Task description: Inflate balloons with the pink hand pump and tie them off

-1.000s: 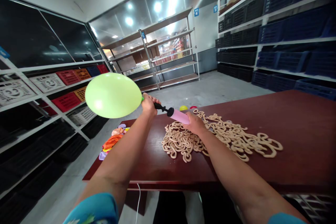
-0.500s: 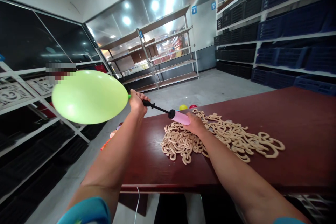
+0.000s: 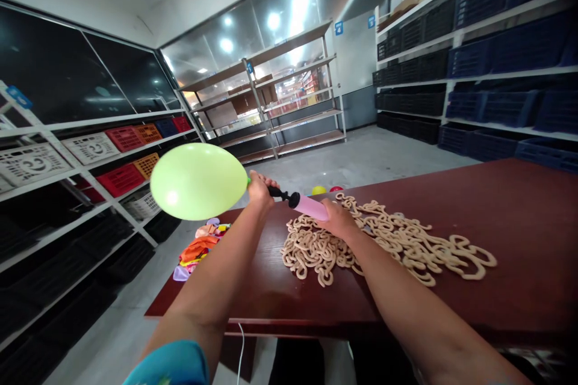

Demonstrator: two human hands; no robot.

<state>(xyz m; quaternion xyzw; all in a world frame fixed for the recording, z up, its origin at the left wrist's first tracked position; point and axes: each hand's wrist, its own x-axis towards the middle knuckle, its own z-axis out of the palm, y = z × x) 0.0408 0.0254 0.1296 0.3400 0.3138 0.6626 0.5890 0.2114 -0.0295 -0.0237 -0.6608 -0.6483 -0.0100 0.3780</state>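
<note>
My left hand (image 3: 259, 187) is closed round the neck of an inflated light green balloon (image 3: 197, 181) and the black nozzle end of a hand pump. My right hand (image 3: 338, 221) grips the pink barrel of the pump (image 3: 310, 206), whose black rod is pushed mostly in. Both hands are held above the left part of a dark red-brown table (image 3: 519, 228). Under my right hand lies a heap of tan S-shaped hooks (image 3: 397, 240).
A pile of limp coloured balloons (image 3: 198, 248) lies at the table's left corner. Small yellow and red balls (image 3: 326, 190) show at the far table edge. Shelving with crates lines the left (image 3: 108, 150) and right walls (image 3: 487, 78); concrete floor lies beyond.
The pump rod was drawn out half a second ago and is now pushed back in. The balloon and my left hand have come back closer to the pump barrel.
</note>
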